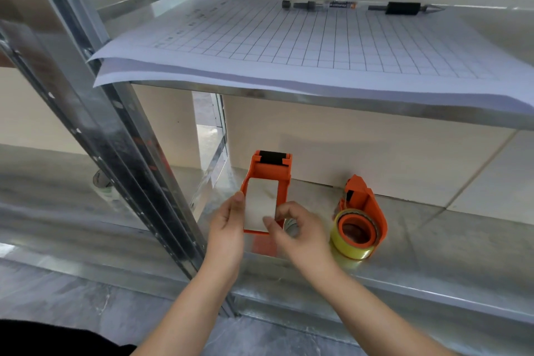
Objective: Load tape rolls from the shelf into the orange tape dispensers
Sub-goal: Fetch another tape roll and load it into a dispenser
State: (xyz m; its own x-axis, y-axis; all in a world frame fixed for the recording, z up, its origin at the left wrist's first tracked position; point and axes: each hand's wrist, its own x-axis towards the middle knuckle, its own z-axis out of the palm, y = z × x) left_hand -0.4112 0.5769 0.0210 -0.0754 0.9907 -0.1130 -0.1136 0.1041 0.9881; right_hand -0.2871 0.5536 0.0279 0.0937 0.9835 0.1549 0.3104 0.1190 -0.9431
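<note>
An empty orange tape dispenser (270,173) with a black roller at its far end is held above the lower metal shelf (419,243). My left hand (226,228) grips its left side. My right hand (300,235) pinches its near right edge, with part of a tape roll (291,228) showing under the fingers. To the right, a second orange dispenser (362,199) lies on the shelf with a yellowish clear tape roll (351,248) fitted on its hub.
The upper shelf holds gridded paper sheets (289,43) overhanging its front edge, with markers (318,5) and a black-handled tool (403,9) at the back. A metal upright (121,153) stands left of my hands. Beige boxes (361,153) fill the back of the lower shelf.
</note>
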